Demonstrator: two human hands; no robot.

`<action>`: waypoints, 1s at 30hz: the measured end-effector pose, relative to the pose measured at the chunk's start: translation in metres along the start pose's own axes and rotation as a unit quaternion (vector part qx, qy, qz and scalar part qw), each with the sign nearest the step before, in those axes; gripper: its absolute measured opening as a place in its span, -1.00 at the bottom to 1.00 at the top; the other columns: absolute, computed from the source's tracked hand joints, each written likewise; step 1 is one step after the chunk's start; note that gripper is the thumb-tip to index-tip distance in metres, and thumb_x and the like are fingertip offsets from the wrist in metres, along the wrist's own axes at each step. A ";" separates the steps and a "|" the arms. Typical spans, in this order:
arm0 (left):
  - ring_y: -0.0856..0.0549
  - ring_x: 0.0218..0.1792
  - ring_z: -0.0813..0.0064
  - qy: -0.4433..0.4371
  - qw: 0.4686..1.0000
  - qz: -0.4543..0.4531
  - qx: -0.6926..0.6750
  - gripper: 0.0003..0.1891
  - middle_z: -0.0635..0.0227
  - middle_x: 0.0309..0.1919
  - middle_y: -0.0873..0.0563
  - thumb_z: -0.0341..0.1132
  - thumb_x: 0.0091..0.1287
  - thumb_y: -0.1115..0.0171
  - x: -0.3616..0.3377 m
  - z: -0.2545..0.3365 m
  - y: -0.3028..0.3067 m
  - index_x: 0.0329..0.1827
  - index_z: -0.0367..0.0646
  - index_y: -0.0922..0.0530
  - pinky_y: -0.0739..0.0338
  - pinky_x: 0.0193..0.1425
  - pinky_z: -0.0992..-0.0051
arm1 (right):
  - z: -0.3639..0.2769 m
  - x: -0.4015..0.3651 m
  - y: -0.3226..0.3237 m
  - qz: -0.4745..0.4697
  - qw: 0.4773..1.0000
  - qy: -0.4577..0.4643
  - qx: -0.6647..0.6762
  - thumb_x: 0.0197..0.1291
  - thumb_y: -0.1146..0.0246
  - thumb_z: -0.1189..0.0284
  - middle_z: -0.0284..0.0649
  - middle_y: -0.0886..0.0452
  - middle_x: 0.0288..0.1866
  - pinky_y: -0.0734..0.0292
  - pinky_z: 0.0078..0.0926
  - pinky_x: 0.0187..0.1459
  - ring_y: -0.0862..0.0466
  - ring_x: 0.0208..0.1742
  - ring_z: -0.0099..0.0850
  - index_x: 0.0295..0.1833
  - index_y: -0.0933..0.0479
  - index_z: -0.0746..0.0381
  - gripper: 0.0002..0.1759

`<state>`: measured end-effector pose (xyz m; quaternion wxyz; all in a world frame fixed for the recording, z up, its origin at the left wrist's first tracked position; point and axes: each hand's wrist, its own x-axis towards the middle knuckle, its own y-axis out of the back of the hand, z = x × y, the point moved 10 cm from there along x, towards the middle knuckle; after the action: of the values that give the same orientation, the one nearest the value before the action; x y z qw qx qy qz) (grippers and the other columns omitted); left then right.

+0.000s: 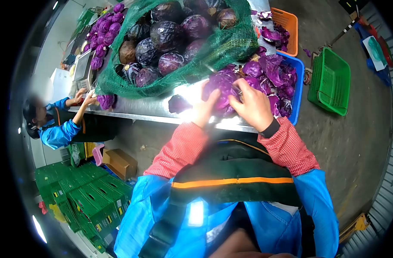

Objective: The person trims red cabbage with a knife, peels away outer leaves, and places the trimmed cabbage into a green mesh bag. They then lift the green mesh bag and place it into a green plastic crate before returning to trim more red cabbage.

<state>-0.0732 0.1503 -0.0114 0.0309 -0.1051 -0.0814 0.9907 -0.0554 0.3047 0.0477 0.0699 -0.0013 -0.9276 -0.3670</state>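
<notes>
A red cabbage point(223, 88) with bright purple leaves sits between my hands above the metal table point(140, 104). My left hand point(201, 107) holds its left side, partly smeared by motion. On the other side, my right hand point(254, 105) has its thumb and fingers curled against the cabbage. A loose dark leaf point(179, 104) lies left of my left hand. Just right of the cabbage stands a blue crate point(298, 92) full of purple leaves point(271, 71). Beyond my left hand, a green mesh sack point(162, 88) lies open with several darker cabbages point(167, 35) in it.
At the back right are an orange crate point(286, 17) with leaves and a green crate point(329, 81) on the floor. A co-worker point(61, 124) handles something by a scale point(83, 69) at the left. Trimmed cabbages point(104, 30) line the far table; green crates point(93, 202) are stacked behind-left.
</notes>
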 end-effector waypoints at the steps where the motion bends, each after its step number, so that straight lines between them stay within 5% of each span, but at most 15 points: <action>1: -0.60 0.04 0.50 -0.016 1.000 0.000 0.012 -0.51 0.28 0.06 -0.61 -0.16 0.38 -0.28 -0.001 0.004 -0.002 0.26 -0.26 -0.44 -0.49 0.20 0.49 | 0.008 -0.001 0.001 -0.007 0.999 -0.020 0.025 0.16 -0.34 0.25 -0.05 -0.68 -0.24 -0.59 -0.26 -0.34 -0.70 -0.38 -0.17 -0.02 -0.48 0.22 -0.63; 6: -0.61 0.12 0.40 0.087 0.990 -0.010 -0.114 -0.46 0.21 0.15 -0.60 -0.03 0.45 -0.14 -0.006 -0.019 0.000 0.32 -0.24 -0.39 -0.49 0.27 0.38 | 0.030 -0.019 0.007 0.047 0.924 -0.069 0.372 0.15 -0.23 0.64 -0.38 -0.55 -0.35 -0.47 -0.65 -0.35 -0.53 -0.36 -0.67 -0.10 -0.46 0.27 -0.80; 9: -0.58 0.21 0.30 0.116 0.977 -0.037 -0.173 -0.36 0.16 0.22 -0.56 0.12 0.46 -0.03 -0.009 -0.024 -0.012 0.39 -0.22 -0.32 -0.44 0.35 0.28 | 0.035 -0.028 0.021 0.058 0.871 -0.123 0.472 0.19 -0.20 0.66 -0.41 -0.51 -0.40 -0.43 -0.69 -0.46 -0.51 -0.47 -0.69 -0.09 -0.45 0.22 -0.80; 11: -0.54 0.27 0.23 0.131 0.976 -0.052 -0.166 -0.29 0.12 0.27 -0.53 0.20 0.45 0.01 -0.011 -0.020 -0.022 0.43 -0.20 -0.28 -0.40 0.39 0.21 | 0.044 -0.029 0.044 0.093 0.827 -0.144 0.536 0.23 -0.16 0.68 -0.40 -0.46 -0.48 -0.31 -0.65 -0.71 -0.38 -0.71 -0.66 -0.13 -0.40 0.20 -0.82; 13: -0.51 0.30 0.20 0.149 0.979 -0.052 -0.129 -0.26 0.11 0.30 -0.50 0.23 0.44 0.03 -0.016 -0.007 -0.034 0.45 -0.19 -0.27 -0.38 0.41 0.17 | 0.050 -0.034 0.067 0.122 0.760 -0.186 0.610 0.31 -0.15 0.60 -0.41 -0.39 -0.52 -0.31 -0.64 -0.70 -0.37 -0.70 -0.65 -0.05 -0.36 0.18 -0.83; 15: -0.44 0.37 0.12 0.200 0.960 -0.022 -0.194 -0.21 0.08 0.36 -0.43 0.32 0.42 0.13 -0.020 -0.005 -0.040 0.48 -0.12 -0.23 -0.33 0.44 0.05 | 0.057 -0.026 0.095 0.151 0.755 -0.113 0.628 0.34 -0.15 0.56 -0.40 -0.39 -0.50 -0.31 -0.62 -0.71 -0.36 -0.71 -0.65 -0.04 -0.35 0.19 -0.85; 17: -0.42 0.38 0.09 0.228 0.940 -0.060 -0.245 -0.20 0.07 0.38 -0.41 0.35 0.42 0.19 -0.022 -0.014 -0.040 0.50 -0.09 -0.22 -0.31 0.45 0.00 | 0.068 -0.021 0.112 0.219 0.793 -0.140 0.551 0.35 -0.17 0.52 -0.41 -0.39 -0.50 -0.30 -0.63 -0.70 -0.36 -0.69 -0.67 -0.07 -0.35 0.22 -0.87; 20: -0.60 0.11 0.31 0.119 0.985 -0.070 -0.108 -0.23 0.26 0.06 -0.62 0.03 -0.08 -0.36 -0.010 -0.011 -0.042 0.27 -0.06 -0.43 -0.48 0.27 0.32 | 0.083 -0.009 0.082 0.134 0.939 -0.145 0.281 0.23 -0.37 0.31 -0.34 -0.49 -0.40 -0.44 -0.57 -0.58 -0.48 -0.58 -0.58 0.12 -0.40 0.19 -0.57; 23: -0.61 0.15 0.28 0.082 0.989 -0.098 -0.080 -0.32 0.25 0.10 -0.62 0.10 0.16 -0.20 -0.004 -0.020 -0.044 0.31 -0.08 -0.42 -0.54 0.25 0.24 | 0.007 -0.008 0.059 0.083 0.994 0.020 0.071 0.04 -0.48 0.24 -0.24 -0.56 -0.24 -0.55 -0.43 -0.38 -0.63 -0.40 -0.40 0.30 -0.37 0.11 -0.29; 25: -0.52 0.30 0.16 0.203 0.955 -0.090 -0.195 -0.21 0.13 0.32 -0.49 0.36 0.44 0.29 -0.019 -0.009 -0.063 0.45 -0.08 -0.30 -0.43 0.38 0.06 | -0.023 -0.010 0.042 0.020 0.995 0.070 -0.065 -0.02 -0.50 0.17 -0.19 -0.58 -0.13 -0.58 -0.32 -0.30 -0.67 -0.31 -0.27 0.30 -0.40 0.08 -0.25; 26: -0.55 0.27 0.19 0.229 0.955 -0.068 -0.174 -0.24 0.16 0.29 -0.53 0.34 0.46 0.30 -0.024 -0.002 -0.065 0.44 -0.09 -0.32 -0.46 0.36 0.09 | -0.018 -0.006 0.037 0.007 0.995 0.060 -0.081 0.00 -0.47 0.12 -0.21 -0.60 -0.12 -0.58 -0.31 -0.33 -0.67 -0.32 -0.21 0.21 -0.48 0.09 -0.35; 28: -0.61 0.18 0.24 0.117 0.922 -0.219 -0.297 -0.39 0.18 0.21 -0.56 0.15 0.51 0.17 -0.009 0.006 -0.081 0.36 -0.14 -0.36 -0.60 0.19 0.21 | -0.004 0.001 0.044 0.064 0.994 0.081 -0.020 0.05 -0.44 0.17 -0.23 -0.59 -0.27 -0.57 -0.31 -0.41 -0.68 -0.38 -0.21 0.02 -0.57 0.12 -0.55; 30: -0.65 0.12 0.27 0.045 0.924 -0.251 -0.283 -0.44 0.16 0.15 -0.59 0.09 0.55 0.20 -0.008 0.005 -0.075 0.32 -0.18 -0.38 -0.64 0.14 0.28 | 0.005 0.001 0.050 0.106 0.987 0.118 -0.025 0.09 -0.43 0.19 -0.18 -0.63 -0.29 -0.57 -0.32 -0.41 -0.69 -0.38 -0.19 -0.04 -0.56 0.16 -0.60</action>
<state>-0.0634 0.2230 0.0075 0.2515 -0.1301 -0.3811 0.8801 -0.0549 0.3445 0.0780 0.2171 -0.0577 -0.8982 -0.3778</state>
